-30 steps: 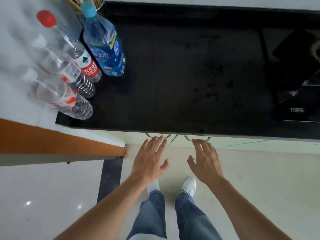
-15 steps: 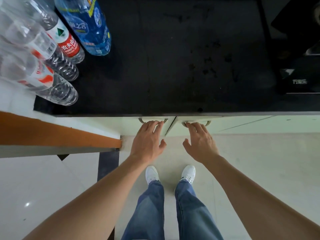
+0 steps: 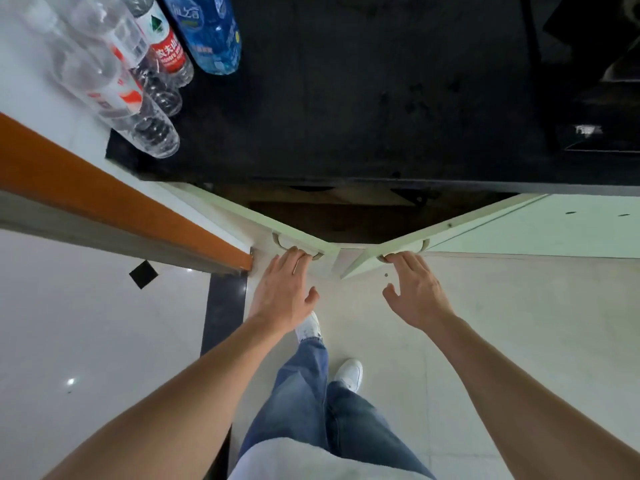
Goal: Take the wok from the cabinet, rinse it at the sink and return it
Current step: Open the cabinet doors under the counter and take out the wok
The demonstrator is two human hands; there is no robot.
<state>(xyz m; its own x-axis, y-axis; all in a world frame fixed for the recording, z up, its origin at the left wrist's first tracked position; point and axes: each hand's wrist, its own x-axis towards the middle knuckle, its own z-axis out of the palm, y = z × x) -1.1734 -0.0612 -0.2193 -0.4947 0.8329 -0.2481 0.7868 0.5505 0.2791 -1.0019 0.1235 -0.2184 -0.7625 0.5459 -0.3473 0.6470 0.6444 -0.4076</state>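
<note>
Left hand (image 3: 284, 294): fingers hooked on left door handle (image 3: 277, 240).
Right hand (image 3: 417, 294): fingers hooked on right door handle (image 3: 424, 244).
Cabinet doors (image 3: 519, 225): half open.

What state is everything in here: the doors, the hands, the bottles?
Left cabinet door: swung partly open.
Right cabinet door: swung partly open.
Left hand: fingers hooked on the left door handle.
Right hand: fingers hooked on the right door handle.
Cabinet interior: dark, no wok visible.
Water bottles: standing on the countertop.
</note>
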